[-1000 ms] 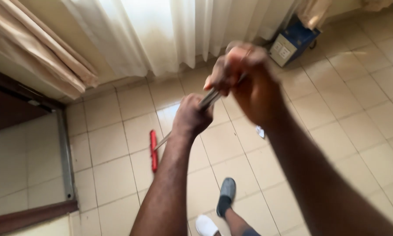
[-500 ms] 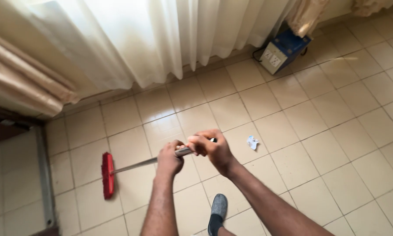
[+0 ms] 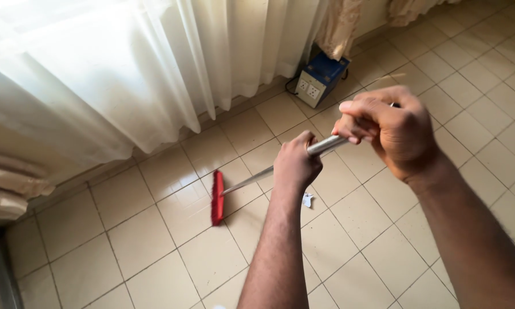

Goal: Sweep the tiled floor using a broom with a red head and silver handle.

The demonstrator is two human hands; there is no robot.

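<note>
A tiled floor is seen from above, with two bare forearms reaching out from the near edge. A long metal broom handle [image 3: 280, 169] is gripped by both hands. The left hand [image 3: 294, 163] is closed in a fist around the handle partway along its length, near the middle of the view. The right hand [image 3: 392, 129] is curled around the top end of the handle, higher and to the right, closer to the camera. The two hands are set near each other along the shaft, not touching.

From the left hand the handle slopes down and to the left, ending at a red broom head [image 3: 217, 197]. The head rests on the beige floor tiles [image 3: 154, 246], left of and beyond the left hand, and is turned so that its long side runs from near to far.

A small crumpled scrap of white paper [image 3: 307, 199] lies on the tiles just right of the left forearm, right of the broom head and apart from it.

At the far side, long white sheer curtains [image 3: 125, 80] hang down to the floor. To their right, a blue and white box with power sockets [image 3: 318, 80] sits on the floor against the wall, beneath a beige curtain [image 3: 337, 23].
</note>
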